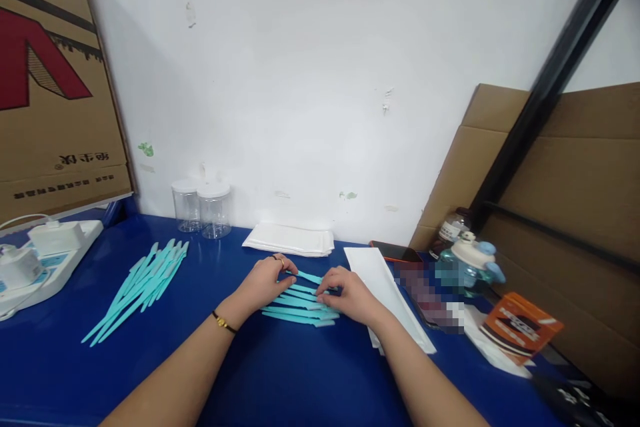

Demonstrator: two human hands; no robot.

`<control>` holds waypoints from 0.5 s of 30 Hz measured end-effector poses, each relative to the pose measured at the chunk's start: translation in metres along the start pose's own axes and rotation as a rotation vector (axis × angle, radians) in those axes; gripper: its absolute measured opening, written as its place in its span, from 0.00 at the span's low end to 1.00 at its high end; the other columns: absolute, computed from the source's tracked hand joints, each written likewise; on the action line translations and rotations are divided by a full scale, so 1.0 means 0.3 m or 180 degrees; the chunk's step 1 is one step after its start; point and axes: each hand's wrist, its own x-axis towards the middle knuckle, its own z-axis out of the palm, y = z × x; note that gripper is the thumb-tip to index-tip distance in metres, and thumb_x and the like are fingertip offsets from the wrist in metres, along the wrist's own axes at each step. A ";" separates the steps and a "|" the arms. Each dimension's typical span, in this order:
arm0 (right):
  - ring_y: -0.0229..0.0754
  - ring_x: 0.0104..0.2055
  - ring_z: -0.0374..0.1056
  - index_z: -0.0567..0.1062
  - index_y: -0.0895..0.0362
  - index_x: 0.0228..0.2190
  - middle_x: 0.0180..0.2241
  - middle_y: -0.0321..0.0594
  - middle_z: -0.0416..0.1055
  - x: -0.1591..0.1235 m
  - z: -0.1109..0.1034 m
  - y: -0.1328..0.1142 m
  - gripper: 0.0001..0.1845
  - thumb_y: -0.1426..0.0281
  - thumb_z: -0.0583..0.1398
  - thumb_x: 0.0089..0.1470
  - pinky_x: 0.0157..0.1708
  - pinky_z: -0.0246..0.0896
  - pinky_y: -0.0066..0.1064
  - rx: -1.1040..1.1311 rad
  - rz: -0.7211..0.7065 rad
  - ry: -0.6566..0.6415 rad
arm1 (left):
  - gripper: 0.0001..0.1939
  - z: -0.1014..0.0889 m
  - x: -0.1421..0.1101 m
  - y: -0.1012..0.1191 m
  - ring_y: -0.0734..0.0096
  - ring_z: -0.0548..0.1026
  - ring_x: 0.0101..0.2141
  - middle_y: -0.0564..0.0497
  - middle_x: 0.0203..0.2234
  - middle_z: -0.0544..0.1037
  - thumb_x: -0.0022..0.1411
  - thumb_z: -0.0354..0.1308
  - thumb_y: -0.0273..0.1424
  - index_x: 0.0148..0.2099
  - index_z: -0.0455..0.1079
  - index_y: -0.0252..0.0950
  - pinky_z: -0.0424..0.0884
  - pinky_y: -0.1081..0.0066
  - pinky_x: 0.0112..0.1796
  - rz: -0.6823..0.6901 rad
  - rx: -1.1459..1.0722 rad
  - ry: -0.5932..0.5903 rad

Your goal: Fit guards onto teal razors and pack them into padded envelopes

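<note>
Several turquoise eyebrow razors (295, 313) lie side by side in a row on the blue table, their capped blade ends towards the right. At the far side of this row, one razor (310, 277) spans the gap between my hands. My left hand (267, 283) pinches its left end between thumb and index finger. Around its right end, the fingers of my right hand (350, 292) are closed, partly hiding it. A loose, fanned pile of the same razors (147, 283) lies to the left, apart from my hands.
White paper pouches (290, 240) lie at the back, and more white pouches (385, 293) lie right of my hand. Two clear jars (215, 213) stand by the wall. A power strip (75, 253) sits at left; an orange box (523, 327) and a bottle (470, 267) at right.
</note>
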 end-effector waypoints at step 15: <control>0.40 0.35 0.65 0.78 0.50 0.30 0.30 0.36 0.71 0.010 0.049 0.058 0.08 0.71 0.65 0.44 0.34 0.58 0.29 -0.0320 0.0106 0.0040 | 0.09 -0.005 -0.007 0.004 0.68 0.71 0.36 0.52 0.34 0.73 0.55 0.53 0.34 0.37 0.71 0.41 0.65 0.73 0.38 0.0000 0.0023 -0.0009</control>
